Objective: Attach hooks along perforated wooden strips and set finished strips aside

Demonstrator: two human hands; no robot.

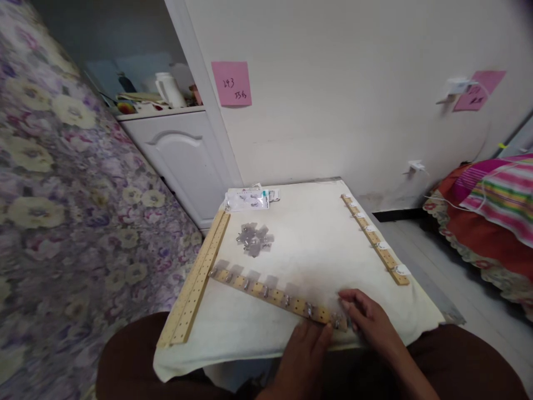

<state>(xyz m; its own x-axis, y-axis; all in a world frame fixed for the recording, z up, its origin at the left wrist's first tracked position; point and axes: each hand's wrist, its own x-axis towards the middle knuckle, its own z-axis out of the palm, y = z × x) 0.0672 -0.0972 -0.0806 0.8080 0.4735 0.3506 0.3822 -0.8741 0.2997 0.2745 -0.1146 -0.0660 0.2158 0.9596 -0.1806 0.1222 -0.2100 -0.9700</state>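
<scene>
A wooden strip with holes point(277, 297) lies slantwise across the near part of the cloth-covered table. Several small metal pieces with clear plastic tabs sit along it. My left hand point(306, 347) holds the strip's near edge close to its right end, with the fingertips partly hidden. Just beside that end is my right hand point(368, 316), thumb and fingers drawn together; anything between them is too small to make out. Farther back, a loose pile of small metal pieces in clear plastic point(253, 240) rests on the cloth.
Bare perforated wooden strips point(195, 283) line the table's left side. Along the right lies another strip point(385, 255) with white round pieces. Flat clear packets point(247, 200) lie at the back left. A floral curtain point(83, 222) hangs at left; the wall point(316, 111) stands behind.
</scene>
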